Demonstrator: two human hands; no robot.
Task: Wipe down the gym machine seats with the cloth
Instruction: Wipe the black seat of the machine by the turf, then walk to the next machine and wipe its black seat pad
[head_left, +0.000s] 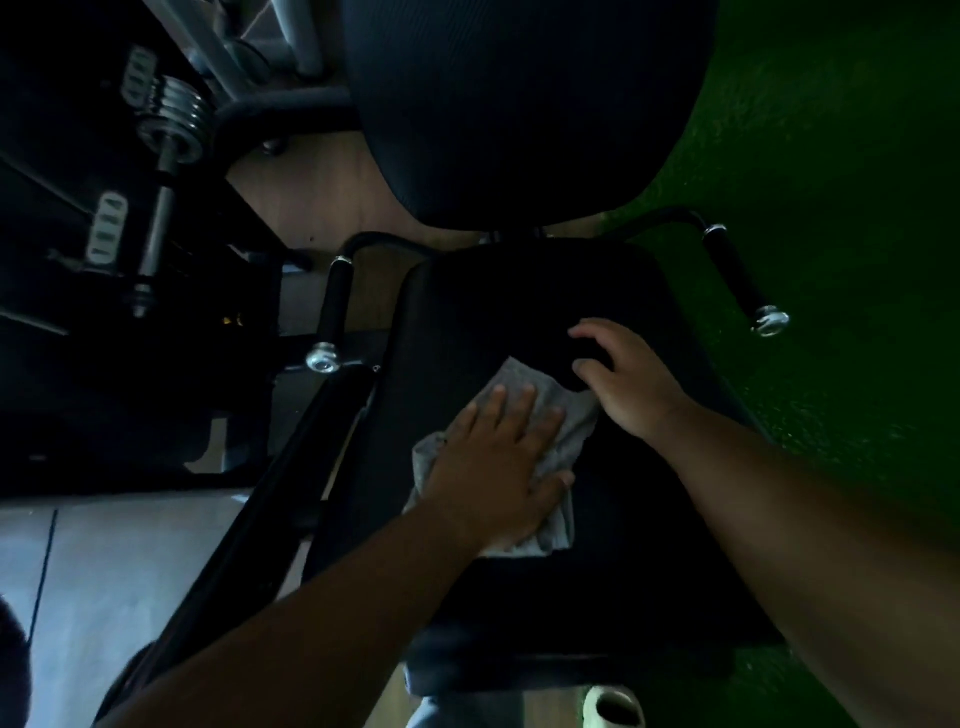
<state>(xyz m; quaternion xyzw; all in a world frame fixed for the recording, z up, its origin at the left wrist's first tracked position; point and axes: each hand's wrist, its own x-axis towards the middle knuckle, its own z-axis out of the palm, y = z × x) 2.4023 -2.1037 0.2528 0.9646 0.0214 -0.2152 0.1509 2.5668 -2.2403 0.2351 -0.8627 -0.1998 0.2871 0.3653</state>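
A black padded machine seat (467, 312) fills the middle of the head view, with its black backrest pad (519, 104) above it. A grey cloth (563, 431) lies flat on the seat. My left hand (498, 462) presses on the cloth with straight, spread fingers. To the right of the cloth, my right hand (623, 379) rests on the seat with loosely curved fingers and holds nothing; its fingertips touch the dark padding.
Two black handles with chrome end caps flank the seat, the left handle (332, 312) and the right handle (743, 280). A bar with chrome weight plates (176, 119) stands at the upper left. Green turf (831, 208) covers the right side; wooden floor (311, 197) shows behind the seat.
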